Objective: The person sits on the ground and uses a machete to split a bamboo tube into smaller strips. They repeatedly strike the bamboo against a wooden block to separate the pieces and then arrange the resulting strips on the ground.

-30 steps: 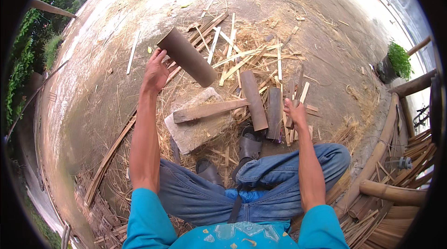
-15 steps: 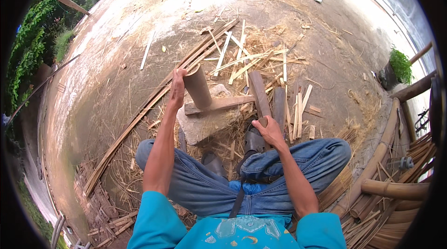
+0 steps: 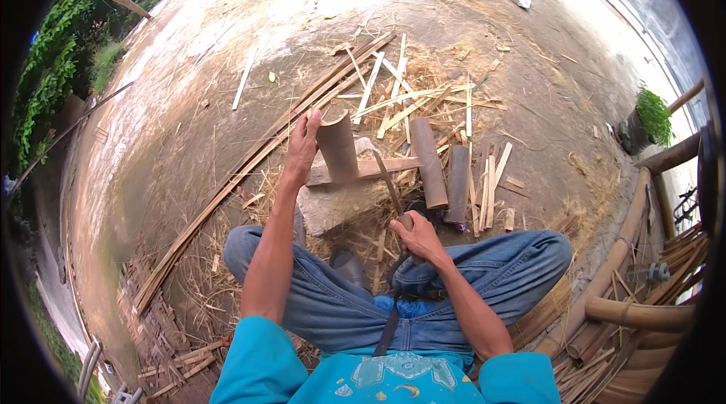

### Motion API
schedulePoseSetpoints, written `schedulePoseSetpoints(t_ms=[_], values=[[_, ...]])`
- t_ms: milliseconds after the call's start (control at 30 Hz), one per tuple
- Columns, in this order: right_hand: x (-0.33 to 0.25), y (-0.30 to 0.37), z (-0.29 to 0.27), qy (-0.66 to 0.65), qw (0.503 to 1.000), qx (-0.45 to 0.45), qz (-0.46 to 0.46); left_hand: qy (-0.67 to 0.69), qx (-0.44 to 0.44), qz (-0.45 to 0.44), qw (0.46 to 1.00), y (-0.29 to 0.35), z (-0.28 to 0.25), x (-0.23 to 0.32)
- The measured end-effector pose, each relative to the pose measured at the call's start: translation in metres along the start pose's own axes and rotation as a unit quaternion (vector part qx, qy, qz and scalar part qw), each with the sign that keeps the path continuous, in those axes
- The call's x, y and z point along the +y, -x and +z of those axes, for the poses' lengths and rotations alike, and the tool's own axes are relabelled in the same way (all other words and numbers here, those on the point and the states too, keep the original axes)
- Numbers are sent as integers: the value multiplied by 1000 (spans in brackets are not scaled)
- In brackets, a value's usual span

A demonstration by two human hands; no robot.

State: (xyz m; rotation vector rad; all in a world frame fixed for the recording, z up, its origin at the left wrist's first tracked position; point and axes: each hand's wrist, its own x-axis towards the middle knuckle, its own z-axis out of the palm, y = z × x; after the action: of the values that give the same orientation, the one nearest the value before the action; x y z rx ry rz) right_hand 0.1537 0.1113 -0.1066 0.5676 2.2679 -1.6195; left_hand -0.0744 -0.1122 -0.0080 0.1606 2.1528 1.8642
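Just right of the rough, pale stone block (image 3: 327, 211), the right hand (image 3: 420, 238) has its grip closed round a long, narrow-bladed knife (image 3: 389, 183) — over the block, the left hand (image 3: 304, 148) grips a curved, brown bamboo piece (image 3: 338, 148) upright — beyond the block lie thin, pale strips (image 3: 368, 87).

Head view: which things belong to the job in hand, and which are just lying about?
Apparently part of the job:
bamboo piece, roughly upright in the left hand
knife, in the right hand
wooden plank and stone block, near the bamboo's foot

Apparently lying about:
pale strips
two other brown pieces, perhaps spare
potted plant
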Motion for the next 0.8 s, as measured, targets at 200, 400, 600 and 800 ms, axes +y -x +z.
schedulePoseSetpoints(t_ms=[200,400,600,800], values=[[1,-3,6,-14,1000,1,-27,-52,8,61,997,0,7,-2],[-11,2,7,-53,995,13,-80,-1,9,48,999,-2,5,-8],[-69,15,-5,-106,990,-16,-96,-20,22,93,995,18,19,-1],[-102,11,-7,-55,981,15,-187,-33,47,134,989,16,26,-7]])
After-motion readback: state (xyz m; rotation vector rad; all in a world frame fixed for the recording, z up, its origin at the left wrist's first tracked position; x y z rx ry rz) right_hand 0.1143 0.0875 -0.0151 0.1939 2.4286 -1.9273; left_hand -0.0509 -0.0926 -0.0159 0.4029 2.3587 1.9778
